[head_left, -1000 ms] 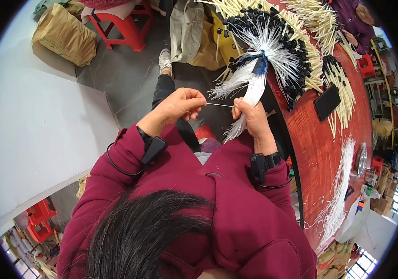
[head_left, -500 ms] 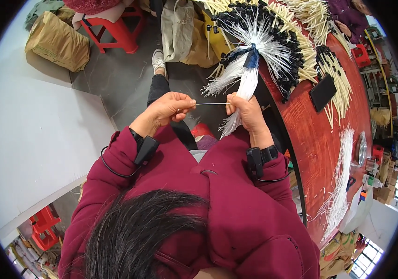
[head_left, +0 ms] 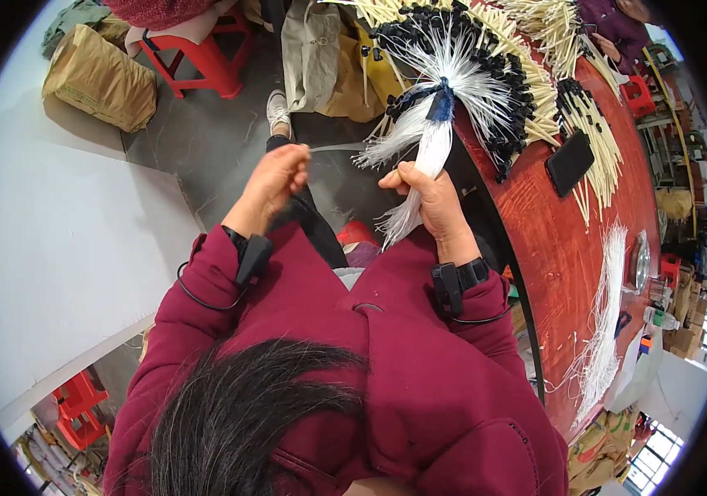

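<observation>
My left hand is raised to the left of my lap with its fingers pinched. A pale, motion-smeared streak runs right from its fingertips, apparently a white strand. My right hand is wrapped round the lower part of a bundle of white strands, with its thumb on top and its index finger pointing left. Loose ends hang below that hand. A dark blue cloth tie binds the bundle higher up. Beyond the tie the strands fan out over black-tipped, cream-coloured sticks on the table's edge.
The red-brown table curves along my right side. On it lie a black phone, more cream sticks and a spread of white strands. A red stool and a brown paper sack stand ahead left. Another person's hand shows far right.
The strand was stretched taut between both hands. My left hand has moved left and up, away from my right hand, which still grips the bundle with its index finger now extended.
</observation>
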`<act>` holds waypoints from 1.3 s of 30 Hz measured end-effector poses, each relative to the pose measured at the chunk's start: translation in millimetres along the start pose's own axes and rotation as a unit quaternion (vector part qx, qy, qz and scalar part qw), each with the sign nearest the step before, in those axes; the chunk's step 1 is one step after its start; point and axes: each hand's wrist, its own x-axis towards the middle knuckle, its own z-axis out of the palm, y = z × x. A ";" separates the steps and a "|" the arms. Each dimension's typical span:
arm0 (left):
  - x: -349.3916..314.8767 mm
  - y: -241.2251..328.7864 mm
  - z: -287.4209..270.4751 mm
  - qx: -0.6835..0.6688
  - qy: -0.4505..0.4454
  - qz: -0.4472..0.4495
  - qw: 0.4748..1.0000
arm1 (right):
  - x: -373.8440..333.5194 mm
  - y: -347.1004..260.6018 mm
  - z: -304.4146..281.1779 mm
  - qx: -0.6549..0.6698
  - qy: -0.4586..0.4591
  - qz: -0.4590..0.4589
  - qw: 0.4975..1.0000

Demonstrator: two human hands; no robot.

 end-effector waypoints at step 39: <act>-11.1 -3.6 64.0 0.209 -0.106 0.050 0.971 | -2.9 -2.2 13.4 -0.051 0.079 -0.017 0.995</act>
